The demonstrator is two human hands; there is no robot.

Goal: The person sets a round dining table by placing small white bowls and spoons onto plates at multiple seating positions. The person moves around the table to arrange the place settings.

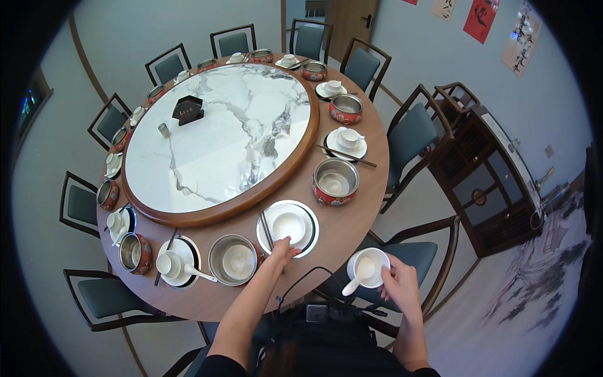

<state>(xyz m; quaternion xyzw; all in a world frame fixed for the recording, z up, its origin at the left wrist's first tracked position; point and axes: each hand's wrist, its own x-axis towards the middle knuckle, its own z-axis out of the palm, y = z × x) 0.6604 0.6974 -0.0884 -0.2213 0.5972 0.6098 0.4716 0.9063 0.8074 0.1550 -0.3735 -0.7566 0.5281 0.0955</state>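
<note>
My left hand [283, 253] is at the near rim of a small white bowl [288, 227], the thumb over the rim and the fingers outside it. This bowl rests on a white plate [307, 221] on the round wooden table. A pair of dark chopsticks [266, 230] lies along the plate's left side. Past the table edge, my right hand [400, 280] holds a white cup [384, 258] by its right side. A white spoon [354, 283] leans in that cup, its handle over the rim toward me.
A marble-topped lazy Susan [212, 155] fills the table's middle, carrying a dark sign [187, 109] and a small glass [164, 130]. Red-patterned metal pots [335, 181] and white place settings ring it. A chair [414, 254] stands close by my right hand. A dark cabinet [485, 188] is farther right.
</note>
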